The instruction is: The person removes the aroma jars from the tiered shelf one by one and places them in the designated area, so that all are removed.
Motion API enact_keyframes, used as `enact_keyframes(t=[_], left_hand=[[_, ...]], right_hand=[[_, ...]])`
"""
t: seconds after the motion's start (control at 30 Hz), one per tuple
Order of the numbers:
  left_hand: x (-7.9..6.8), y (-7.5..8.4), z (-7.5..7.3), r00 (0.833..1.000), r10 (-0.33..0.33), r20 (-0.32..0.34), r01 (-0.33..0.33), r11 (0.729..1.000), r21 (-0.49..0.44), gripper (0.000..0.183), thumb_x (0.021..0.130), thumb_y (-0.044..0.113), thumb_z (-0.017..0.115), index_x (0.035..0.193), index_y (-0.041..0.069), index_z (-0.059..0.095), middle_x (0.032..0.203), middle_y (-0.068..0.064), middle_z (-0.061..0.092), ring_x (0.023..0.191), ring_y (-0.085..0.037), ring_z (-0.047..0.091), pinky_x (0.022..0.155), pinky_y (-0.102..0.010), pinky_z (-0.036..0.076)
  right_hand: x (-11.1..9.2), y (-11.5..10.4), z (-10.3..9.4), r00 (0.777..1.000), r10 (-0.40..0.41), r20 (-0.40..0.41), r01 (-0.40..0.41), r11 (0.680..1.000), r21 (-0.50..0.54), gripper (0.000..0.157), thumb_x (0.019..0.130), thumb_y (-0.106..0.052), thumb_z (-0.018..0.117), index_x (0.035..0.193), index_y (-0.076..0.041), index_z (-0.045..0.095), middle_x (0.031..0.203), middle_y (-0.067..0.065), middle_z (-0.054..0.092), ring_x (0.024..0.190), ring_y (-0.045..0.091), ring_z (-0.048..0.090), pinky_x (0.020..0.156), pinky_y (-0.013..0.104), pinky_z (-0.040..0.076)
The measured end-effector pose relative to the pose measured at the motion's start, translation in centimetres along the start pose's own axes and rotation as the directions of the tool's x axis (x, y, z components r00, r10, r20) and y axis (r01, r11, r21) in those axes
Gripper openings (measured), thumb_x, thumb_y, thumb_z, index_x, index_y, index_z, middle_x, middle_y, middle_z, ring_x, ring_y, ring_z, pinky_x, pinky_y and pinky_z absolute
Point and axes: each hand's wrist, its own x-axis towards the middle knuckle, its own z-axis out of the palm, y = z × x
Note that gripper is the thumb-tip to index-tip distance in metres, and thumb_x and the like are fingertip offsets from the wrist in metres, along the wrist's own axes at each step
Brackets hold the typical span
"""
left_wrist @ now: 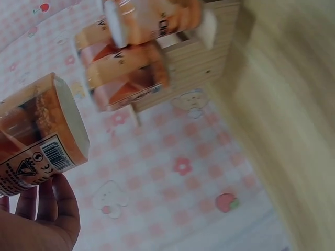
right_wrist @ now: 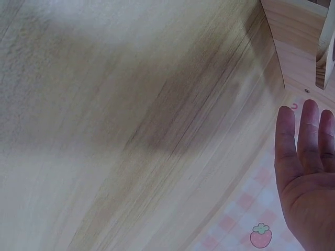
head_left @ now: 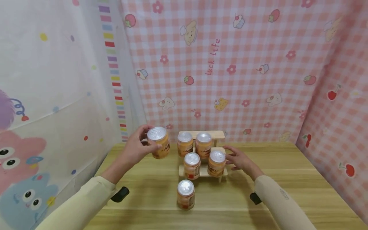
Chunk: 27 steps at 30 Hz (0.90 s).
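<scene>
My left hand grips an orange can with a silver lid, holding it above the table to the left of a small tiered wooden stand. In the left wrist view, the held can shows its barcode and pale end. Two similar cans sit on the stand's middle step. Two more cans are on the lowest step. My right hand has its fingers extended beside the right-hand lower can; in the right wrist view these fingers look straight and hold nothing.
Another can stands on the wooden table in front of the stand. The stand's top board is behind the cans. A pink checked cloth hangs at the back, and a white patterned sheet on the left.
</scene>
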Motion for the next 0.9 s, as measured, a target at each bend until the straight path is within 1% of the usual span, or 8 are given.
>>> enact_keyframes(t=[0.07, 0.13, 0.3, 0.37, 0.47, 0.6, 0.8, 0.9], left_hand=[[-0.5, -0.8, 0.1, 1.000, 0.002, -0.005, -0.002, 1.000, -0.001, 0.069, 0.080, 0.014, 0.082, 0.137, 0.005, 0.045, 0.127, -0.017, 0.054, 0.107, -0.031, 0.057, 0.082, -0.037, 0.054], [-1.1, -1.6, 0.2, 1.000, 0.013, -0.015, -0.014, 1.000, -0.008, 0.067, 0.079, 0.012, 0.082, 0.135, 0.004, 0.046, 0.131, -0.017, 0.054, 0.109, -0.030, 0.056, 0.084, -0.036, 0.052], [-2.6, -3.4, 0.8, 1.000, 0.016, -0.026, -0.016, 1.000, -0.026, 0.066, 0.078, 0.009, 0.082, 0.134, 0.001, 0.047, 0.128, -0.017, 0.055, 0.111, -0.027, 0.055, 0.088, -0.033, 0.050], [-3.1, -4.2, 1.0, 1.000, 0.003, -0.026, -0.004, 1.000, -0.029, 0.067, 0.078, 0.008, 0.082, 0.135, 0.001, 0.047, 0.123, -0.017, 0.057, 0.110, -0.027, 0.056, 0.087, -0.033, 0.051], [-3.7, -5.5, 1.5, 0.999, -0.009, -0.034, 0.008, 1.000, -0.027, 0.066, 0.077, 0.008, 0.083, 0.132, 0.002, 0.049, 0.122, -0.015, 0.059, 0.111, -0.026, 0.055, 0.089, -0.033, 0.050], [-4.7, -7.2, 2.1, 0.998, -0.046, -0.047, 0.045, 0.998, -0.032, 0.063, 0.075, 0.007, 0.084, 0.129, 0.002, 0.051, 0.120, -0.014, 0.060, 0.111, -0.025, 0.056, 0.089, -0.031, 0.050], [-5.7, -9.6, 3.2, 0.992, -0.107, -0.069, 0.103, 0.993, -0.058, 0.064, 0.072, 0.002, 0.085, 0.128, 0.003, 0.053, 0.120, -0.013, 0.060, 0.112, -0.027, 0.055, 0.090, -0.031, 0.049], [-5.9, -10.5, 3.7, 0.990, -0.119, -0.074, 0.115, 0.992, -0.056, 0.066, 0.071, 0.001, 0.086, 0.128, 0.003, 0.053, 0.120, -0.013, 0.060, 0.114, -0.028, 0.056, 0.091, -0.032, 0.050]], right_hand=[[0.0, 0.0, 0.0, 1.000, -0.006, -0.001, 0.006, 1.000, -0.006, 0.052, 0.106, -0.022, 0.047, 0.155, -0.013, 0.030, 0.143, 0.034, 0.040, 0.121, 0.046, 0.054, 0.082, 0.051, 0.054], [-0.2, 0.0, 0.1, 1.000, -0.009, -0.005, 0.009, 1.000, -0.006, 0.052, 0.107, -0.020, 0.047, 0.155, -0.012, 0.030, 0.143, 0.034, 0.041, 0.121, 0.047, 0.054, 0.083, 0.052, 0.053], [-0.5, -0.2, 0.3, 1.000, -0.008, -0.016, 0.008, 1.000, -0.014, 0.051, 0.106, -0.018, 0.047, 0.154, -0.011, 0.031, 0.141, 0.033, 0.044, 0.119, 0.046, 0.055, 0.083, 0.054, 0.053], [-0.4, -0.2, 0.2, 1.000, -0.006, -0.018, 0.006, 1.000, -0.014, 0.052, 0.106, -0.018, 0.047, 0.155, -0.011, 0.030, 0.141, 0.033, 0.044, 0.119, 0.045, 0.055, 0.083, 0.055, 0.053], [-0.4, -0.1, 0.2, 1.000, -0.003, -0.016, 0.003, 1.000, -0.010, 0.053, 0.107, -0.020, 0.047, 0.155, -0.011, 0.029, 0.142, 0.033, 0.043, 0.120, 0.046, 0.055, 0.084, 0.055, 0.053], [-0.4, -0.1, 0.3, 1.000, 0.003, -0.014, -0.003, 1.000, -0.006, 0.052, 0.107, -0.021, 0.047, 0.155, -0.012, 0.030, 0.142, 0.033, 0.043, 0.120, 0.046, 0.054, 0.085, 0.056, 0.052], [-0.4, -0.1, 0.2, 1.000, 0.000, 0.000, 0.000, 1.000, -0.021, 0.053, 0.106, -0.023, 0.048, 0.155, -0.012, 0.029, 0.142, 0.033, 0.043, 0.120, 0.046, 0.054, 0.084, 0.054, 0.052], [-0.3, -0.1, 0.0, 1.000, -0.012, -0.003, 0.012, 0.999, -0.032, 0.053, 0.106, -0.023, 0.048, 0.155, -0.011, 0.030, 0.142, 0.034, 0.043, 0.120, 0.047, 0.054, 0.083, 0.053, 0.053]])
